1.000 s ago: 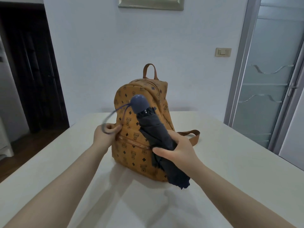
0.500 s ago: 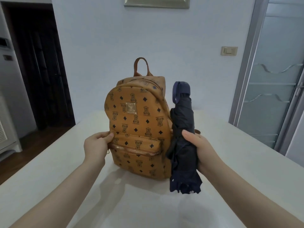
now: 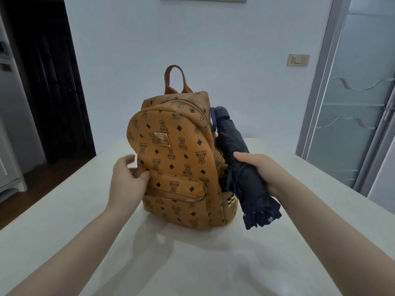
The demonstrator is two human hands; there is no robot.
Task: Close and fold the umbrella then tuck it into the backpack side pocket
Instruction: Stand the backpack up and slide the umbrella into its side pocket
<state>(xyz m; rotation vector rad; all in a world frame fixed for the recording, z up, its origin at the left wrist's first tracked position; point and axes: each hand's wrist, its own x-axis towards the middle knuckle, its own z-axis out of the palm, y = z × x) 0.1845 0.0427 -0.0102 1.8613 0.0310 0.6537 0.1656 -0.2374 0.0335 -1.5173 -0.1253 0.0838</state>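
A tan patterned backpack stands upright on the white table, its front zip pocket facing me. My right hand grips a folded navy umbrella held beside the bag's right side, handle end up and tilted toward the bag, loose fabric end down near the table. The bag's right side, with gold studs, shows just left of the umbrella. My left hand rests on the bag's left edge, thumb on the front panel, fingers partly spread.
A dark open doorway is at the left, with a white appliance beside it. A frosted glass door stands at the right. A light switch sits on the back wall.
The umbrella swung from across the bag's front to its right side, handle end up. The backpack turned, so its right side now shows. My left hand loosened its hold on the bag's left edge.
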